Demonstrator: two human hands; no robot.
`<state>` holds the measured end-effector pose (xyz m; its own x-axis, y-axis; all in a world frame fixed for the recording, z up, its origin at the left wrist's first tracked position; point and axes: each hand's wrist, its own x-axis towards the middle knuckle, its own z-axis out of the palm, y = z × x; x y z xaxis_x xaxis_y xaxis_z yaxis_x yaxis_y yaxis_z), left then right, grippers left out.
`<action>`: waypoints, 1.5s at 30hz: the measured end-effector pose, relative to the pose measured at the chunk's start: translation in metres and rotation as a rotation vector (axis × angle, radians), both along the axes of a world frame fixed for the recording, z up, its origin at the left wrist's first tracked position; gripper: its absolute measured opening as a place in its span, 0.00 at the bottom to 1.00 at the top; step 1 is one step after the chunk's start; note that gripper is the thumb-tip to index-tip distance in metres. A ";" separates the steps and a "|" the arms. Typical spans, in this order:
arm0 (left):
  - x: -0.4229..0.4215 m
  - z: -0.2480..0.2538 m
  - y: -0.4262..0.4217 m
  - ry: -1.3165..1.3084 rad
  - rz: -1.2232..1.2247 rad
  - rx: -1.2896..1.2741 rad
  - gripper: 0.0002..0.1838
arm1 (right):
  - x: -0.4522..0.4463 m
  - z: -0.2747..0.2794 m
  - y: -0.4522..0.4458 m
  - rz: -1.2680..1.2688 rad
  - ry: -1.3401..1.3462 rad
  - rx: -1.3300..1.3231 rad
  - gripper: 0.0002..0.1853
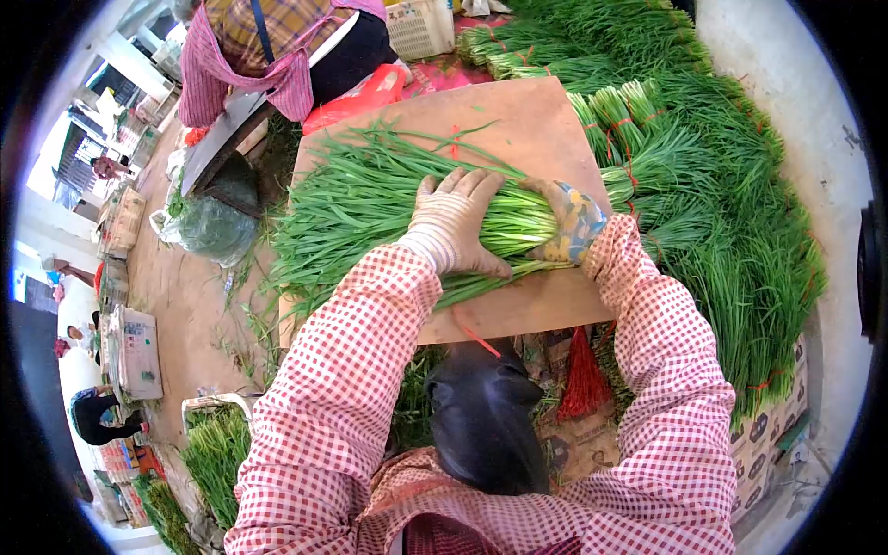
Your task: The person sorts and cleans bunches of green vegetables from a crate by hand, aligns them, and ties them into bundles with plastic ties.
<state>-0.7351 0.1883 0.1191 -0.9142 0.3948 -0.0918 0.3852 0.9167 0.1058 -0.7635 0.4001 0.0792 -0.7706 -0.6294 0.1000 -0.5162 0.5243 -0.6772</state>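
Observation:
A big loose bunch of garlic chives (pixel 347 208) lies across a tan board (pixel 546 310), leaves to the left and pale stem ends to the right. My left hand (pixel 460 217), in a beige knit glove, spans the bunch from above, thumb on the near side and fingers on the far side. Cupped round the stem ends is my right hand (pixel 566 222), in a glove with a blue and yellow pattern; its fingertips are partly hidden. A red tie (pixel 476 335) runs under the bunch and shows at both edges.
Tied chive bundles (pixel 740 240) are heaped along the right wall. A bunch of red ties (pixel 585 375) hangs below the board. Another person (pixel 268 46) sits at the upper left beside a dark board (pixel 222 139). More chives (pixel 217 458) stand at lower left.

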 end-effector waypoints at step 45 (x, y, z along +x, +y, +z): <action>0.083 -0.012 -0.103 0.397 -0.430 0.544 0.21 | -0.021 0.047 -0.054 0.135 -0.368 0.329 0.54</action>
